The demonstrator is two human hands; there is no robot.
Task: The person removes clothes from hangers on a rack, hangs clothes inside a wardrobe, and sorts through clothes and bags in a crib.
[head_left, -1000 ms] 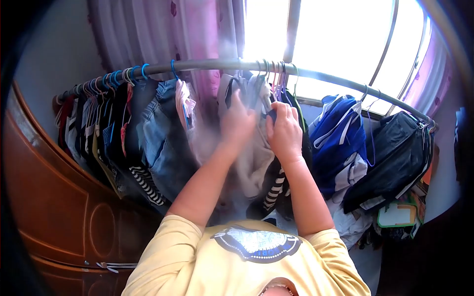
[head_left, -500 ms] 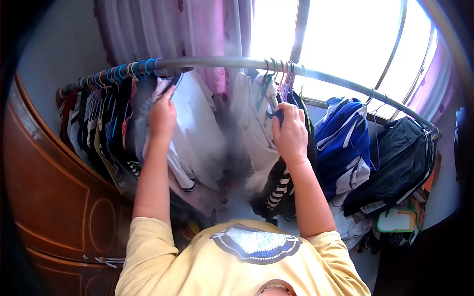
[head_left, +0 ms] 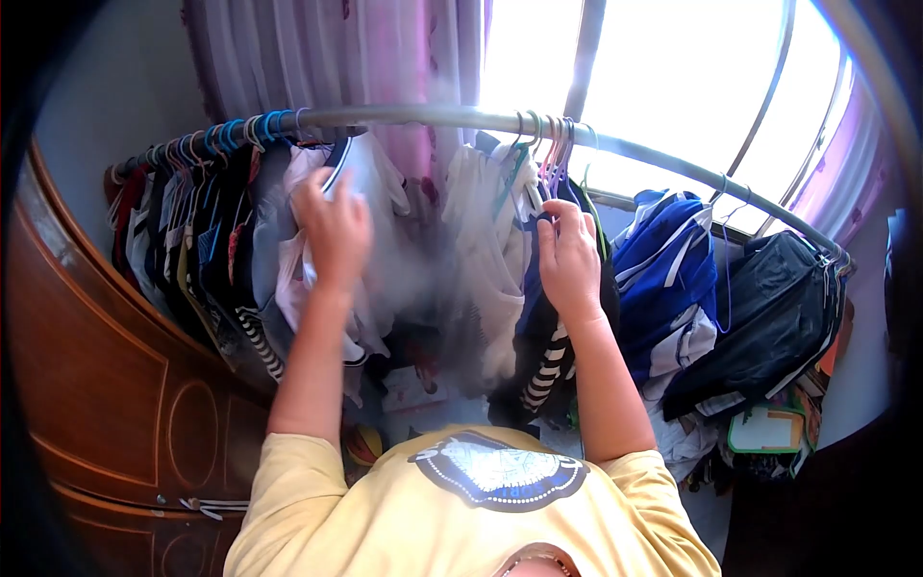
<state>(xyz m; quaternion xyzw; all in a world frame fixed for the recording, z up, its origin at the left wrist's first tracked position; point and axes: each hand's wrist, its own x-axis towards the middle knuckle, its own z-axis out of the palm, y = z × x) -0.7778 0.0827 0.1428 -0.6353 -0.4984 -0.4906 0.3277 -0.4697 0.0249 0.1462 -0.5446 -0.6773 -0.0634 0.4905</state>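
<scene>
A metal rail [head_left: 423, 115] holds many garments on hangers. My left hand [head_left: 336, 231], smeared by motion, is in front of a white shirt [head_left: 370, 183] with a dark-trimmed collar; whether its fingers grip the cloth is unclear. Beside that wrist hangs a pale pink garment [head_left: 291, 260]. My right hand [head_left: 572, 264] is raised just under several clustered hangers [head_left: 558, 163], its thumb and fingers closed on the edge of a dark blue garment [head_left: 532, 279]. Left of this hand hangs a thin white top [head_left: 481, 240].
Dark and coloured clothes [head_left: 197, 231] crowd the rail's left end. A blue jacket [head_left: 673, 255] and black trousers [head_left: 769, 308] hang at the right. A wooden cabinet [head_left: 106, 385] stands at left, and a purple curtain [head_left: 336, 58] and bright window [head_left: 683, 77] lie behind.
My left hand has come down a little and to the right from the white shirt's collar. The white shirt and pink garment have shifted. My right hand stays nearly in place.
</scene>
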